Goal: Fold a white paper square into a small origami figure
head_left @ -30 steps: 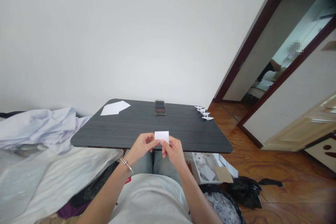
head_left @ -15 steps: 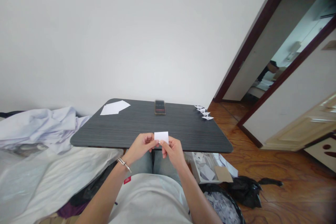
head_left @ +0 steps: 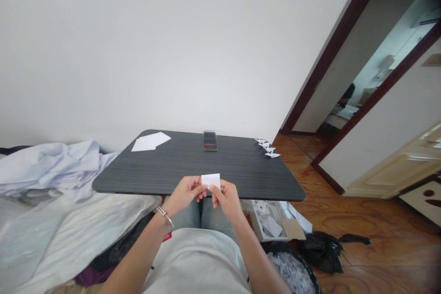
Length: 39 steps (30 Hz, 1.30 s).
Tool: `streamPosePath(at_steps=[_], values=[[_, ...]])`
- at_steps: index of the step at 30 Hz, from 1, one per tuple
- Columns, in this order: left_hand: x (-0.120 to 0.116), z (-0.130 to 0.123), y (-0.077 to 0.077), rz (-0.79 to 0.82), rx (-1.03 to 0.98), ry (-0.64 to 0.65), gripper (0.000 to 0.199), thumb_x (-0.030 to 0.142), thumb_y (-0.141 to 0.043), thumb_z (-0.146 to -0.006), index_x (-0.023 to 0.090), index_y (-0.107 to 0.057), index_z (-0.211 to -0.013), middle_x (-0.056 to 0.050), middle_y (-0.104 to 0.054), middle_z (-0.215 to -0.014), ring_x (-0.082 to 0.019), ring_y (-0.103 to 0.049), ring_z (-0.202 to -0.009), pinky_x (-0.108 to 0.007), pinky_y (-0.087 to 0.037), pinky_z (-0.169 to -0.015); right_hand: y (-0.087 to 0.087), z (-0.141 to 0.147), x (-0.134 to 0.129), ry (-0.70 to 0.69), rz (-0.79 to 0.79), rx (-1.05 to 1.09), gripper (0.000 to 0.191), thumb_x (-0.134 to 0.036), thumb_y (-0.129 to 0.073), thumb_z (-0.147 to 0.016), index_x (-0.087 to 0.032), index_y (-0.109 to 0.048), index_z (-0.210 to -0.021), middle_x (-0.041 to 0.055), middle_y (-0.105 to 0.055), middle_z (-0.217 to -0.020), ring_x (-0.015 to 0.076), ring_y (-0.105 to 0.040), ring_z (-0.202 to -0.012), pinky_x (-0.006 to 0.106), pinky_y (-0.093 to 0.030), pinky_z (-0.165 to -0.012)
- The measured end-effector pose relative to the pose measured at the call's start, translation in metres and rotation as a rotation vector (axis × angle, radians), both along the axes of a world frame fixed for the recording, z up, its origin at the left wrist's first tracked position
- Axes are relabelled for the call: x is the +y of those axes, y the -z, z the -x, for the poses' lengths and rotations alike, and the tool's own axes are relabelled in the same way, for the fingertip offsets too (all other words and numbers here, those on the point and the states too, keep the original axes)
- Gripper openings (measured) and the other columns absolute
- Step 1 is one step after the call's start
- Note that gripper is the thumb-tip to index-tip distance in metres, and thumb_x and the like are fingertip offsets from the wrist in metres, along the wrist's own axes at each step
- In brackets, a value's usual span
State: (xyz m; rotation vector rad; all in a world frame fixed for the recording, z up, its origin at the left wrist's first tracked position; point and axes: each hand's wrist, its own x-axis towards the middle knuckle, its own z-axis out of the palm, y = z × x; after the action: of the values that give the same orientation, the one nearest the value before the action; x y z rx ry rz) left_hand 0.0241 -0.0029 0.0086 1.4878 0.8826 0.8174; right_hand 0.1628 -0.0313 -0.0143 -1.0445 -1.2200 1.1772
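Observation:
A small folded white paper (head_left: 211, 180) is pinched between both hands at the near edge of the dark table (head_left: 179, 165). My left hand (head_left: 189, 189) grips its lower left side, thumb in front, and wears a silver bracelet at the wrist. On the lower right side, my right hand (head_left: 226, 196) holds the paper with its thumb on the near face. The fingertips behind the paper are hidden. Beyond the hands lies a phone (head_left: 210, 141). White sheets (head_left: 150, 141) rest at the table's back left, and several folded paper pieces (head_left: 268, 148) stand in a row at the right.
Below the table on the right are a box of papers (head_left: 268, 223), a black-lined bin of paper scraps (head_left: 292, 268) and a black bag (head_left: 322, 250). White cloth (head_left: 51, 165) is heaped at the left. A person is partly visible through the doorway.
Both hands and the paper have shifted very slightly; the grip looks the same. The person beyond the doorway has moved a little to the left.

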Motion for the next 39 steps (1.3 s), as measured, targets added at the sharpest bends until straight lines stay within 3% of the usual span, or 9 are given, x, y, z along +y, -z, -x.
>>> streamPosePath(at_steps=[6,12,24,28,33,39], values=[[0.005,0.009,0.005,0.036,-0.023,0.089,0.035,0.042,-0.048,-0.076,0.010,-0.057,-0.065,-0.003,-0.059,-0.059,-0.008,-0.050,-0.048,-0.020,-0.039,-0.047,0.000,-0.002,0.002,0.005,0.002,-0.006,0.022,-0.035,-0.054,-0.072,-0.014,-0.055,-0.066,-0.0058,-0.047,-0.039,0.0056,-0.038,-0.030,0.017,-0.032,-0.032],[0.003,0.009,0.003,-0.046,0.044,0.081,0.024,0.035,-0.055,-0.074,0.011,-0.055,-0.067,-0.002,-0.060,-0.062,-0.007,-0.049,-0.049,-0.019,-0.038,-0.047,0.001,-0.002,0.002,-0.025,0.002,0.003,0.023,-0.034,-0.055,-0.072,-0.015,-0.052,-0.060,-0.0062,-0.046,-0.038,0.0053,-0.038,-0.029,0.016,-0.031,-0.031],[0.008,0.015,0.009,-0.055,0.064,0.134,0.030,0.036,-0.047,-0.079,0.010,-0.057,-0.069,-0.002,-0.057,-0.059,-0.008,-0.050,-0.050,-0.019,-0.039,-0.048,0.006,-0.005,0.006,-0.056,0.019,0.029,0.025,-0.036,-0.055,-0.073,-0.014,-0.055,-0.062,-0.0054,-0.048,-0.039,0.0053,-0.038,-0.029,0.017,-0.031,-0.032],[0.008,0.012,0.009,-0.036,0.021,0.161,0.029,0.038,-0.048,-0.078,0.011,-0.056,-0.073,-0.003,-0.058,-0.065,-0.009,-0.051,-0.053,-0.019,-0.040,-0.048,0.007,-0.004,0.006,-0.049,0.024,0.020,0.025,-0.037,-0.056,-0.072,-0.014,-0.054,-0.062,-0.0059,-0.047,-0.039,0.0055,-0.038,-0.029,0.017,-0.032,-0.032],[0.006,0.000,0.009,-0.045,-0.003,0.064,0.031,0.042,-0.051,-0.075,0.012,-0.052,-0.068,0.001,-0.053,-0.056,-0.006,-0.043,-0.044,-0.017,-0.031,-0.039,0.004,-0.001,0.003,-0.090,-0.001,-0.002,0.025,-0.038,-0.055,-0.072,-0.015,-0.053,-0.063,-0.0062,-0.047,-0.040,0.0054,-0.039,-0.030,0.016,-0.033,-0.032],[0.005,-0.006,0.013,-0.062,-0.068,-0.048,0.032,0.043,-0.053,-0.073,0.012,-0.050,-0.065,0.004,-0.046,-0.049,-0.005,-0.037,-0.042,-0.017,-0.027,-0.040,0.002,-0.001,0.001,-0.056,-0.007,0.048,0.026,-0.039,-0.057,-0.072,-0.015,-0.054,-0.063,-0.0050,-0.050,-0.042,0.0052,-0.041,-0.032,0.016,-0.037,-0.035]])
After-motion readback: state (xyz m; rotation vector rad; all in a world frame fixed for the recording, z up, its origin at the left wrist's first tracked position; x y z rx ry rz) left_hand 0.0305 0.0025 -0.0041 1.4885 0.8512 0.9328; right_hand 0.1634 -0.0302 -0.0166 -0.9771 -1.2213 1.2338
